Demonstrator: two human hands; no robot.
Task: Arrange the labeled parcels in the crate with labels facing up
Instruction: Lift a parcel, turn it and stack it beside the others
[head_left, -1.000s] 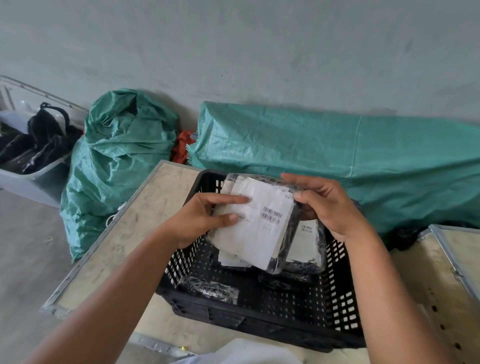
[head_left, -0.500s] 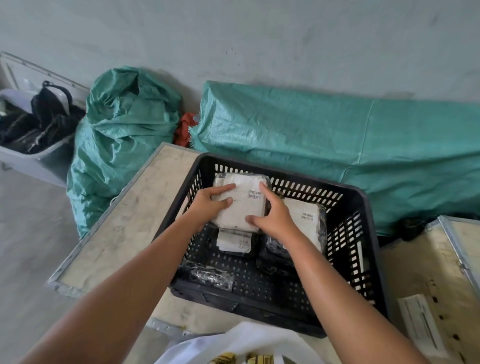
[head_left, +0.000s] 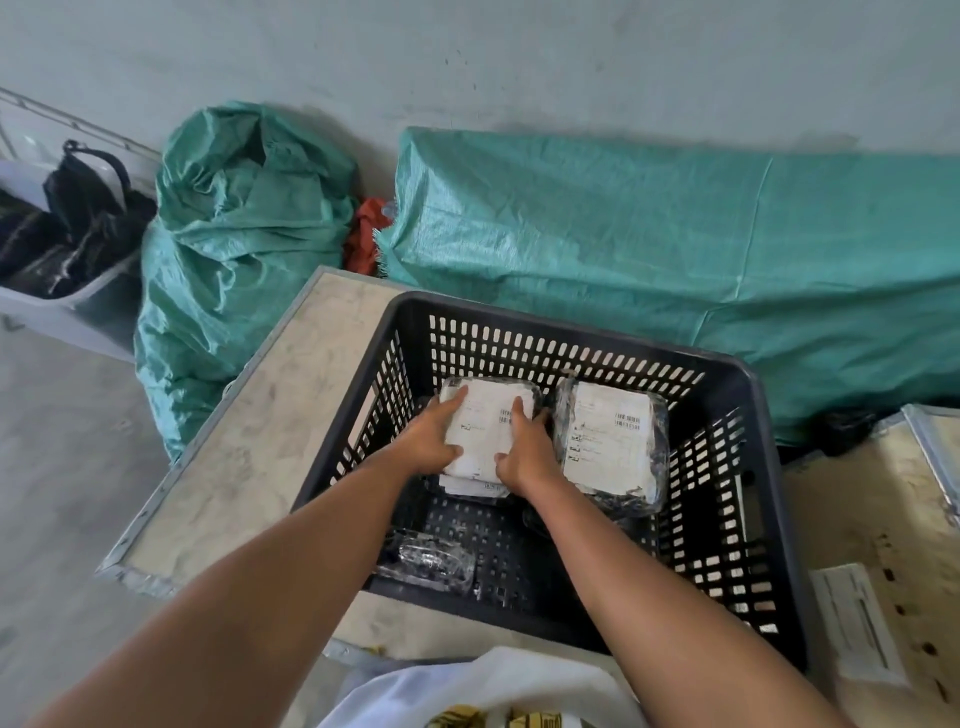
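A black slotted crate (head_left: 753, 395) stands on a pale board. Both my hands are inside it, holding a white-labeled parcel (head_left: 483, 426) flat, label up, at the back left on top of another parcel. My left hand (head_left: 434, 439) grips its left edge and my right hand (head_left: 524, 452) its right edge. Beside it on the right lies a second parcel (head_left: 608, 439) in clear wrap, label up. A small clear-wrapped dark packet (head_left: 431, 558) sits at the crate's front left.
Green woven sacks (head_left: 675, 249) and a green bag (head_left: 228, 244) lean on the wall behind. A grey bin (head_left: 78, 306) with dark bags is far left. A white bag (head_left: 467, 691) lies at the bottom edge; a wooden case (head_left: 893, 519) with a white slip is right.
The parcel, held tilted above the crate a second ago, has come down into the back left of the crate and now lies flat with both hands still on it.
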